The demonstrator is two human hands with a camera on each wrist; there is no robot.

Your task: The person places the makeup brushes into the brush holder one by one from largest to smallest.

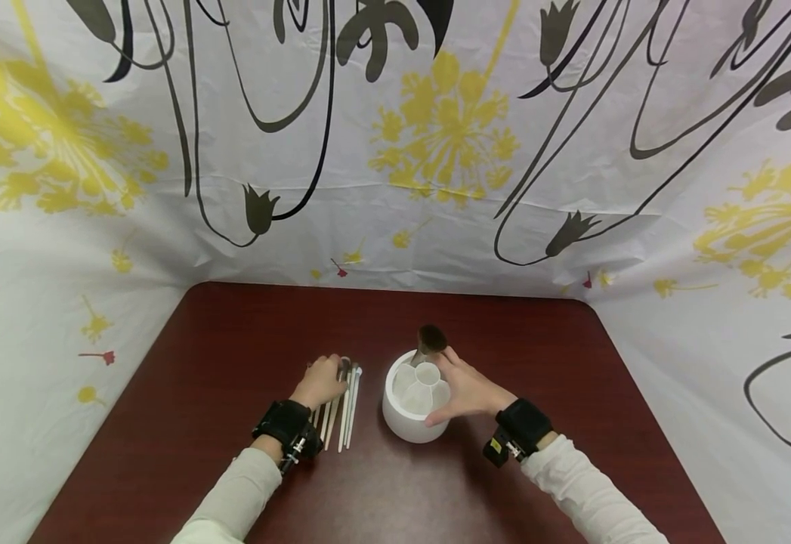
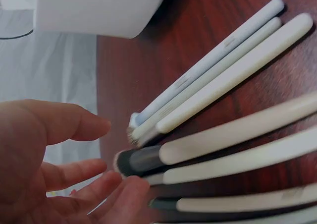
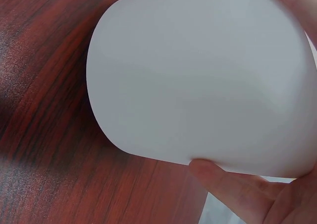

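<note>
A round white brush holder [image 1: 414, 429] with rounded compartments inside stands at the table's middle. My right hand [image 1: 471, 388] grips its right side, thumb at the near side and fingers round the far side. One large makeup brush [image 1: 429, 341] with dark bristles stands upright in the holder. To the left, several makeup brushes [image 1: 349, 414] with pale handles lie side by side. My left hand [image 1: 322, 382] is over their bristle ends. The left wrist view shows its thumb and fingers apart, fingertips right at a thick brush's dark head [image 2: 130, 163], with nothing pinched.
The dark red-brown wooden table [image 1: 504, 332] has rounded back corners. Behind it and at its sides hangs a white cloth [image 1: 341, 204] printed with yellow and grey flowers. Both wrists wear black camera straps [image 1: 523, 425].
</note>
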